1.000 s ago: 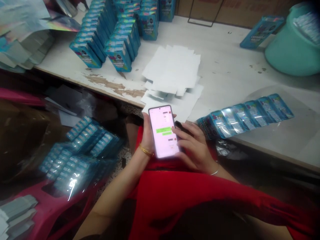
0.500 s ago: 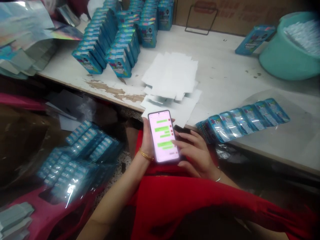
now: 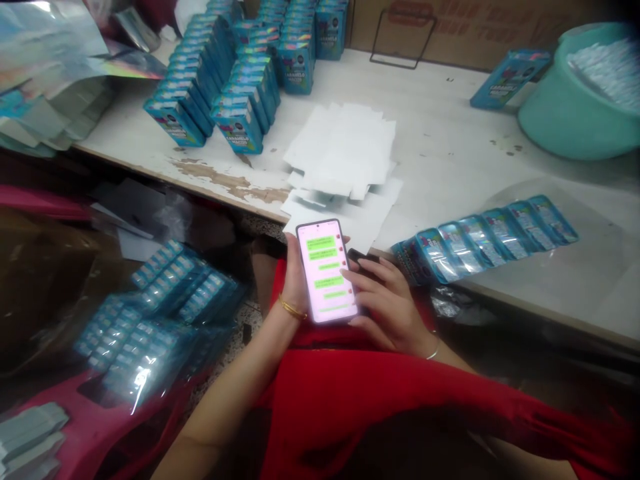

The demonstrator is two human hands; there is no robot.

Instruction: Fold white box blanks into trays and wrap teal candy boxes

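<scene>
1. Left hand (image 3: 295,283) grasps black-rimmed rectangular phone (image 3: 326,293) by near edge of chipped white table (image 3: 435,143).
2. Right hand (image 3: 397,310) loose over phone; contact unclear.
3. Tabletop (image 3: 450,107) extends to round green tub (image 3: 563,110), cut off right.

White table (image 3: 435,127), surface worn to brown in patch along front edge. Brown cardboard (image 3: 485,30) with reddish print upright behind table. Pink plastic chair (image 3: 75,400) at lower left. Speckled floor (image 3: 254,308) showing in narrow strip. Light pale on tabletop, deep shadow underneath.
</scene>
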